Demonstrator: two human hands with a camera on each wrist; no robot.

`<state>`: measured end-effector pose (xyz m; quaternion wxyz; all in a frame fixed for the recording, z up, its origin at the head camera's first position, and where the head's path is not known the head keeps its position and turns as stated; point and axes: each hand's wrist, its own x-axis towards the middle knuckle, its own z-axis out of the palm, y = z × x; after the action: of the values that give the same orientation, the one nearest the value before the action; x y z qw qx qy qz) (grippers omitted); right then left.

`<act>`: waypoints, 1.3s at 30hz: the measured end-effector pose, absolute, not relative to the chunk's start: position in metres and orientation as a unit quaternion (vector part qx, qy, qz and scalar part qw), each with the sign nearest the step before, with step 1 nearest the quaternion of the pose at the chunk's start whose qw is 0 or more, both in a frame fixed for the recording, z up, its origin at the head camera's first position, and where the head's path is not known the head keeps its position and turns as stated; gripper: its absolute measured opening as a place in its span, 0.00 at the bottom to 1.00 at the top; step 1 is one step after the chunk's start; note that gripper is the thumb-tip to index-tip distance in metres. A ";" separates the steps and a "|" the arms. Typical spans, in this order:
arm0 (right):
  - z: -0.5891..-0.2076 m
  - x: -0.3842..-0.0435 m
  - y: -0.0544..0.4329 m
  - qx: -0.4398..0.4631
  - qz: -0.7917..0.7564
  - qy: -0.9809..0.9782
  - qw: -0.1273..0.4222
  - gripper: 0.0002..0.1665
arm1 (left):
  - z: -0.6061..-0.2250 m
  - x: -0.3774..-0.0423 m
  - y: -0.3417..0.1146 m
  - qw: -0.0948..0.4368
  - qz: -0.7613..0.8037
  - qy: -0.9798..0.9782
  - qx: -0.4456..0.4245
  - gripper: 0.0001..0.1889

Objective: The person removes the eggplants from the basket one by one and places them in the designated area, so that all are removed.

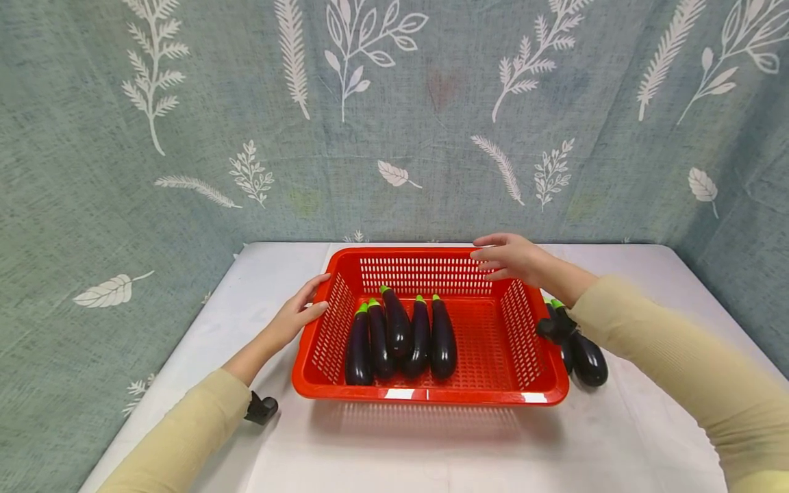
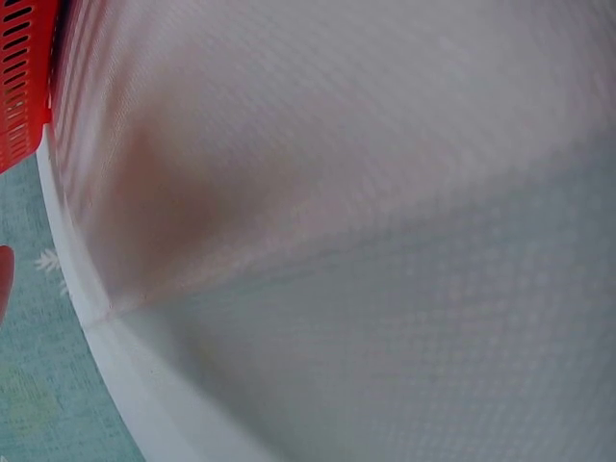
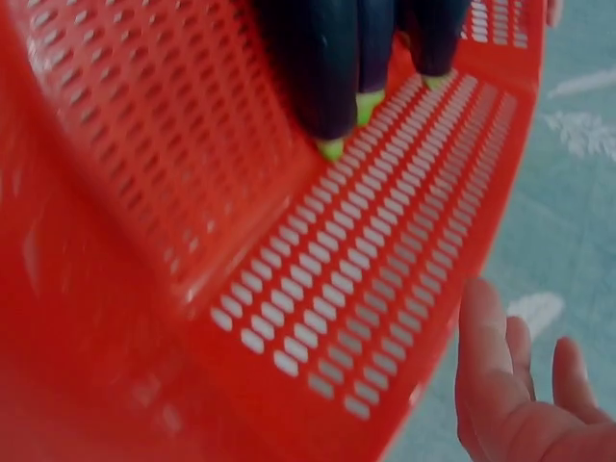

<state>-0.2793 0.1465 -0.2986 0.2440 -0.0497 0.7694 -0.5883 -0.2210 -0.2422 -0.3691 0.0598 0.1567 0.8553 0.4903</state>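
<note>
A red plastic basket (image 1: 477,342) with slotted walls stands on the white table. Several dark purple eggplants (image 1: 444,342) with green caps lie side by side in its left and middle part, one resting partly over its neighbours. My left hand (image 1: 296,311) rests at the basket's left rim, fingers extended towards it; a fingertip (image 2: 5,274) shows at the edge of the left wrist view. Over the back right corner is my right hand (image 1: 508,257), fingers loosely extended and holding nothing. In the right wrist view, that hand (image 3: 510,404) appears beside the back rim; contact cannot be told.
More eggplants (image 1: 590,359) lie on the table just outside the basket's right wall, partly hidden by the right forearm and a black wrist device (image 1: 555,329). A blue-green leaf-patterned cloth (image 1: 394,137) hangs behind the white table (image 1: 370,459).
</note>
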 end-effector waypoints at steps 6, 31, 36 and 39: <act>-0.313 -0.280 0.129 -0.031 -0.607 0.758 0.236 0.34 | -0.371 -0.222 -0.243 0.061 0.494 0.853 0.158 0.29; -0.363 -0.272 0.095 0.004 -0.581 0.777 0.243 0.31 | -0.371 -0.222 -0.242 0.066 0.498 0.850 0.156 0.29; -0.368 -0.271 0.091 0.018 -0.571 0.785 0.240 0.30 | -0.370 -0.221 -0.242 0.069 0.501 0.849 0.151 0.29; -0.370 -0.270 0.089 0.024 -0.567 0.787 0.244 0.30 | -0.369 -0.221 -0.241 0.068 0.502 0.849 0.151 0.30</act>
<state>-0.2704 0.0894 -0.3698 0.2435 0.0244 0.7866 -0.5669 -0.2206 -0.2410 -0.3690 0.0683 0.1507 0.8490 0.5018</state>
